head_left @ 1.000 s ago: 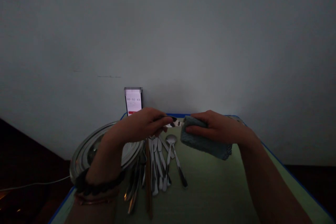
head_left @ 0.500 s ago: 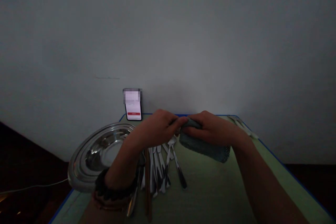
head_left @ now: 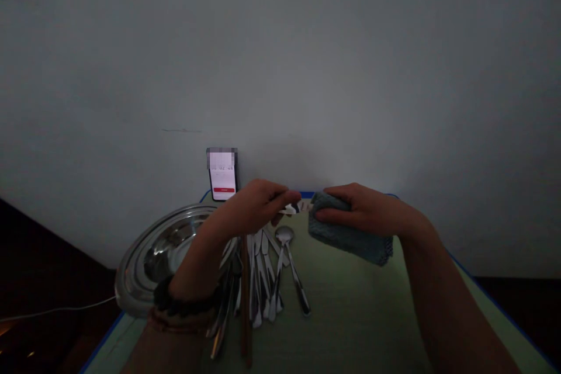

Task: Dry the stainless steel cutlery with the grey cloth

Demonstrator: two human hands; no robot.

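My left hand (head_left: 254, 208) is closed around the end of a shiny metal utensil (head_left: 293, 208), held above the table. My right hand (head_left: 368, 210) grips a folded blue-grey cloth (head_left: 350, 236), wrapped over the utensil's other end. A short stretch of metal shows between the two hands. Below them several spoons and knives (head_left: 267, 272) lie side by side on the green table (head_left: 350, 315), with a pair of wooden chopsticks (head_left: 245, 304) among them.
A large steel bowl (head_left: 153, 257) sits at the table's left side, partly behind my left forearm. A phone (head_left: 222, 175) with a lit screen leans on the wall at the back. The table has a blue rim (head_left: 495, 298). A white cable (head_left: 56, 308) runs at the far left.
The hands had come together with the cloth hiding the utensil; now they have drawn apart a little and a bit of metal shows between them again.
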